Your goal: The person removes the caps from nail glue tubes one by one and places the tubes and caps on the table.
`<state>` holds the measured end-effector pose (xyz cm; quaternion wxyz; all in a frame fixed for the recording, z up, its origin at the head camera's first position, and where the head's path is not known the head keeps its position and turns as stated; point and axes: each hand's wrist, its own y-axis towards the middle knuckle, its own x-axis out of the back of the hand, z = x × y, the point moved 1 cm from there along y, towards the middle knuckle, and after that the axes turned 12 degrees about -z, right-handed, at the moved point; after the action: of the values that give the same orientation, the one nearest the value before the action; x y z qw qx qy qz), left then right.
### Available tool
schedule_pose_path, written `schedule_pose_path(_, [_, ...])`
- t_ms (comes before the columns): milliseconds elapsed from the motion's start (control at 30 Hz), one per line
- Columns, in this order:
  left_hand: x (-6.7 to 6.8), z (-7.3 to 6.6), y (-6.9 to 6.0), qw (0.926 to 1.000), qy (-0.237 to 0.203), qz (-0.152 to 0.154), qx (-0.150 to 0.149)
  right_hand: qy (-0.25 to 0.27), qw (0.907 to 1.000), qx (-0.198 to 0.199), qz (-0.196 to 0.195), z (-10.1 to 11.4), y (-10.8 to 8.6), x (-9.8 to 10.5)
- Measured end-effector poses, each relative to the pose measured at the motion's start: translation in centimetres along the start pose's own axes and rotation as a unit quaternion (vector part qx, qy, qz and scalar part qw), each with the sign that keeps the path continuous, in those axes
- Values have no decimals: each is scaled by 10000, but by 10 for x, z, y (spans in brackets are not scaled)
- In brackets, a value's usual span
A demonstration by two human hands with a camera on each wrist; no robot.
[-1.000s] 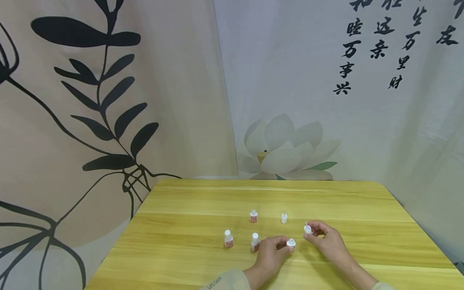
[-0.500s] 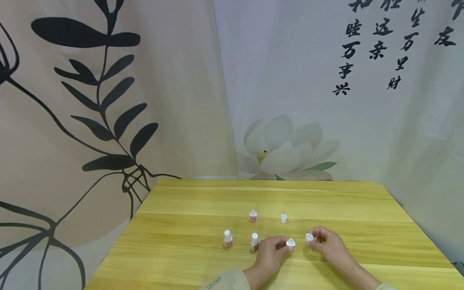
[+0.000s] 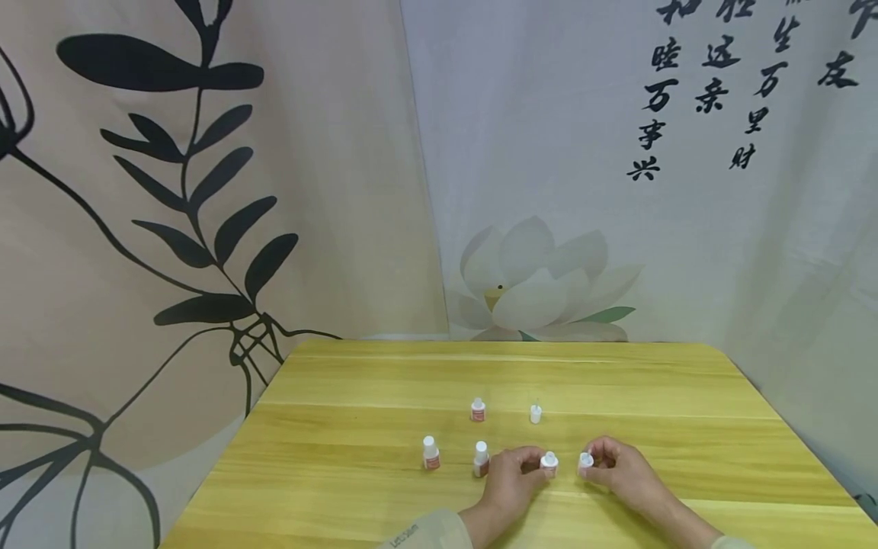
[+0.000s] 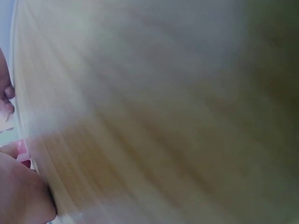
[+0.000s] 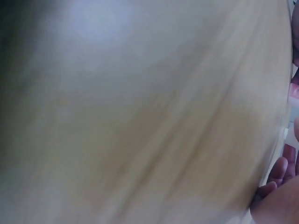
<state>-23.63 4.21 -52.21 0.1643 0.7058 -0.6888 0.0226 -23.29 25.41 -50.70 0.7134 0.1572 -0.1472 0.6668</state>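
Note:
My left hand (image 3: 509, 479) grips a small white bottle (image 3: 549, 464) with a reddish label; its big cap is off and a narrow nozzle shows on top. A short way to the right, my right hand (image 3: 623, 471) pinches a white cap (image 3: 586, 460) with a thin stem pointing up. Whether that cap touches the table I cannot tell. In the left wrist view, a bit of pink label (image 4: 23, 150) shows beside the left hand (image 4: 24, 193). The right wrist view catches the right hand's fingers (image 5: 278, 171) at its edge; the cap's shape is unclear there.
Two capped bottles (image 3: 430, 454) (image 3: 482, 460) stand left of the left hand. Farther back are an uncapped bottle (image 3: 478, 412) and an upturned cap (image 3: 536, 414) with its stem up. All stand on a wood-grain table (image 3: 357, 381) before a printed curtain (image 3: 357, 191).
My right hand has come down and toward me with the cap, which now stands level with the held bottle. The left hand keeps its place and its grip.

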Motion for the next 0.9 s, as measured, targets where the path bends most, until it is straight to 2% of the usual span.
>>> schedule_pose_path(367, [1,-2,0,9996,282,-71,-47,-409,9989,147,158,-1,-3,-3])
schedule_pose_path(600, [1,-2,0,9991,418,-15,39,-380,9983,349,287,-2,-5,-2])
schedule_pose_path(900, [1,-3,-1,9990,427,-76,-103,-474,9977,371,312,-3,-3,-1])
